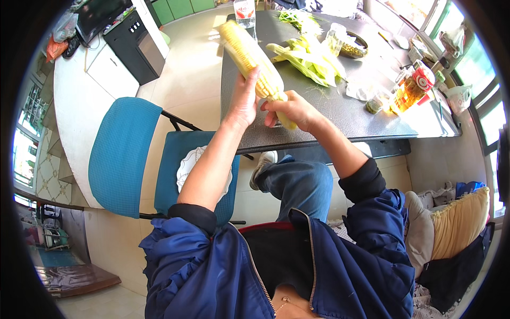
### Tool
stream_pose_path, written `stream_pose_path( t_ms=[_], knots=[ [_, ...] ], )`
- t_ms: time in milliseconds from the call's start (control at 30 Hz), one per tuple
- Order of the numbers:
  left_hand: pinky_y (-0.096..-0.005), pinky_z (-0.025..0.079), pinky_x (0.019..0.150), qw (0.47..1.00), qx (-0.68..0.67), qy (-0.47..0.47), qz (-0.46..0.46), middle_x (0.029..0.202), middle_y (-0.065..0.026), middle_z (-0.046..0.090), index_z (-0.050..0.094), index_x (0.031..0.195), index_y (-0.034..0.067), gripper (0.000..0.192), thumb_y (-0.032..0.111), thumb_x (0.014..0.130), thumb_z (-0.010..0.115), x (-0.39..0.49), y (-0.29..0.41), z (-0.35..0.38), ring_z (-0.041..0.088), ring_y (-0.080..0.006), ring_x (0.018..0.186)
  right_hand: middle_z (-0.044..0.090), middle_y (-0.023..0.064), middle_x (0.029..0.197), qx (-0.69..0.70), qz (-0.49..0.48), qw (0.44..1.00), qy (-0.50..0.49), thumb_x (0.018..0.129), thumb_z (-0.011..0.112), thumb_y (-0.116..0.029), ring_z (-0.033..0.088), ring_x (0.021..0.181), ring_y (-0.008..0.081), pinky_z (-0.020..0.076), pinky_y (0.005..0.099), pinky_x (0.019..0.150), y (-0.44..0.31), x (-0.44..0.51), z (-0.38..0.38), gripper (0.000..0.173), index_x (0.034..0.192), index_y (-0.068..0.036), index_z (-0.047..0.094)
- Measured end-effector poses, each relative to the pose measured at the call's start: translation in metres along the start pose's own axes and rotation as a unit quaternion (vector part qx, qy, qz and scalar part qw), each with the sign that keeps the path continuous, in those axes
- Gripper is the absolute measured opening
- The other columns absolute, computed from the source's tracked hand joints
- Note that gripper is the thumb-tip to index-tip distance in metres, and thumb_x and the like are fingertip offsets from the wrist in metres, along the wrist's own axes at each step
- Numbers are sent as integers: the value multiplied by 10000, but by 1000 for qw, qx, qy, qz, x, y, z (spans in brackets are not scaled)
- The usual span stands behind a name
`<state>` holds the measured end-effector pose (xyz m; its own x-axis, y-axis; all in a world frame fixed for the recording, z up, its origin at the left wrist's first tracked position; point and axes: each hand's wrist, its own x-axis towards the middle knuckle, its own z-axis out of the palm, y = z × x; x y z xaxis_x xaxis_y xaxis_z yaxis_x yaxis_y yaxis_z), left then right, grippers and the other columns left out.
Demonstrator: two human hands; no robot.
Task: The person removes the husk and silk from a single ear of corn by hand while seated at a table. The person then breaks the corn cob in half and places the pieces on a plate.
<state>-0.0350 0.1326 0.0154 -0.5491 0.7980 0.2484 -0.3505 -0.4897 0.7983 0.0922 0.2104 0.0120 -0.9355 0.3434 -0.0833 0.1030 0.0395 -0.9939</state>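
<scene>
A pale yellow ear of corn [253,56], its kernels bared, is held up over the left end of a dark tabletop [275,135], tilted with its tip to the upper left. My left hand [245,97] wraps the ear's lower half, thumb along the kernels. At the base, my right hand [295,109] grips the stalk end [286,119]; some of its fingers are hidden behind. Beyond my hands lies a heap of stripped green corn husks [314,63]. Thin green and white strands [301,20] are spread farther back.
A clear bottle [244,14] stands at the table's far left. On the right are a woven bowl [354,46], a red-lidded jar [414,87] and a small jar [374,104]. A blue chair [123,155] holding a white scalloped plate [191,159] stands left of the table.
</scene>
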Motion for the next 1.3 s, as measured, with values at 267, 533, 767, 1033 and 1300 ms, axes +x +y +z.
stream_pose_path(
  t_ms=[267,533,767,1033,1300],
  knots=[
    [-391,486,888,994,-37,9,99,985,-136,585,474,1100,-4,442,245,789,665,4,35,13,595,-258,961,636,97,781,-63,-95,992,59,665,735,-143,623,710,201,505,332,684,-14,-3,10,394,968,34,557],
    [-357,528,799,976,113,-101,154,942,-132,606,473,1082,7,436,195,747,677,-11,62,31,613,-220,892,629,75,795,-156,-90,981,67,651,714,-114,581,728,154,484,286,719,-31,-9,8,326,937,-2,604],
    [-341,528,779,941,239,-161,179,938,-119,627,536,1038,1,379,153,725,687,-18,95,53,627,-187,853,636,132,915,-293,-167,941,31,698,679,-116,607,844,226,483,320,815,-47,-11,1,354,1022,-17,575],
    [-324,511,777,831,483,-210,179,925,-119,618,508,1028,75,482,195,632,756,-24,89,80,637,-263,830,643,111,911,-325,-242,914,19,778,612,-152,624,874,241,491,348,795,-49,-1,-9,228,992,-72,602],
    [-307,516,781,804,563,-94,166,889,-102,650,516,996,60,478,238,630,767,27,53,49,654,-214,811,665,92,870,-788,-35,575,217,794,554,-154,668,770,223,519,378,666,-78,24,-79,137,885,-81,625]
  ],
)
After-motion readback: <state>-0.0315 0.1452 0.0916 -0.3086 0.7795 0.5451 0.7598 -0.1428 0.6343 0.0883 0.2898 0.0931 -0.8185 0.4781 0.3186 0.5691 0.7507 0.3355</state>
